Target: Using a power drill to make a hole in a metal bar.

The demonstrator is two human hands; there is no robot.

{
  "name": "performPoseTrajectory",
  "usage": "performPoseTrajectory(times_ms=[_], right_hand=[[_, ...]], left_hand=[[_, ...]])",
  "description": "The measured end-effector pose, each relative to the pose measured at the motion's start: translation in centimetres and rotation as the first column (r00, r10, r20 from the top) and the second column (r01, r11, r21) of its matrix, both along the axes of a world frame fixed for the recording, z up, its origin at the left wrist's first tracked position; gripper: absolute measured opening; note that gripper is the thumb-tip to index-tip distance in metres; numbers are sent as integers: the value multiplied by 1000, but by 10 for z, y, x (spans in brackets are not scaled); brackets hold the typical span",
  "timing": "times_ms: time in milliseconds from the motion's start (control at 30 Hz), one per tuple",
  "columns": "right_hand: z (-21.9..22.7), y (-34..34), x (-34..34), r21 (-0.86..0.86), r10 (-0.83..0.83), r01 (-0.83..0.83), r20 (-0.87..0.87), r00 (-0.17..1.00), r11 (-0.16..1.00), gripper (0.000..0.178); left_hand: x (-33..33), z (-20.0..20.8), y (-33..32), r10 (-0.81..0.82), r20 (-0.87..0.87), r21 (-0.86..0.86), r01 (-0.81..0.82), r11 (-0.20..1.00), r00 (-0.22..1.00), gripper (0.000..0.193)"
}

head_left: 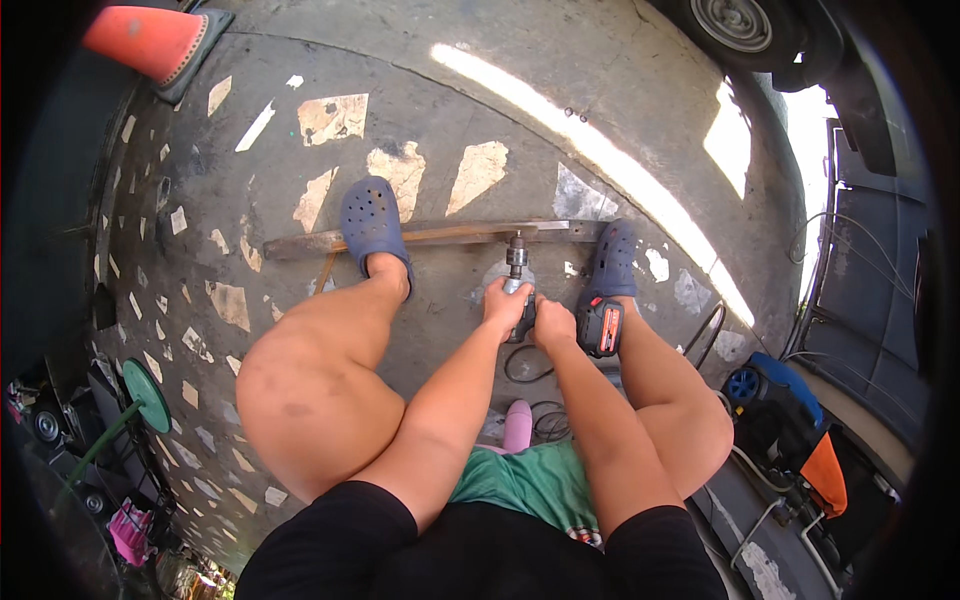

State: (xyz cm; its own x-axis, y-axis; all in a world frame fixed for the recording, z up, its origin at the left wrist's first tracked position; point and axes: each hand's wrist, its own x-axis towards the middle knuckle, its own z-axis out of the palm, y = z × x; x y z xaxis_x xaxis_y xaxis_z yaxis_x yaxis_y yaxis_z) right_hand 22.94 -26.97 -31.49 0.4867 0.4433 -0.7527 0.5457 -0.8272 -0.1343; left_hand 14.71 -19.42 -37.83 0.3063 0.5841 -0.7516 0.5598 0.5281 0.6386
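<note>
I've got both hands on the cordless drill point(520, 300), left hand point(506, 305) and right hand point(553, 322) wrapped tight, bit down on the wooden plank point(440, 236). Blue clogs point(372, 222) pin the plank; black cable point(525, 365) lies beneath, orange cone point(145, 40) far off.

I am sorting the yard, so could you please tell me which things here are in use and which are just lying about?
In use:
- cordless drill, gripped by left hand and right hand
- wooden plank, pinned under both clogs

Lying about:
- traffic cone
- green disc on a pole
- black cable
- car wheel
</note>
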Motion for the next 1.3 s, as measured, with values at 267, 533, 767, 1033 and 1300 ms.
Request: performPoseTrajectory(times_ms=[267,533,767,1033,1300], right_hand=[[3,19,-9,0,85,-86,-74,994,996,27],[4,9,-14,40,-53,54,-32,998,998,25],[-35,14,-16,8,185,-185,-90,979,983,26],[-38,3,-14,69,31,-30,-11,999,997,24],[-37,20,-37,60,126,-123,-59,990,991,25]], left_hand=[[-15,3,16,59,-39,15,-59,998,997,41],[-2,-5,17,-130,-120,157,148,976,984,40],[-24,-17,23,33,-95,80,-25,996,995,41],[-8,-4,22,-65,-104,129,78,989,992,42],[-44,-4,26,69,-112,99,-58,993,991,36]])
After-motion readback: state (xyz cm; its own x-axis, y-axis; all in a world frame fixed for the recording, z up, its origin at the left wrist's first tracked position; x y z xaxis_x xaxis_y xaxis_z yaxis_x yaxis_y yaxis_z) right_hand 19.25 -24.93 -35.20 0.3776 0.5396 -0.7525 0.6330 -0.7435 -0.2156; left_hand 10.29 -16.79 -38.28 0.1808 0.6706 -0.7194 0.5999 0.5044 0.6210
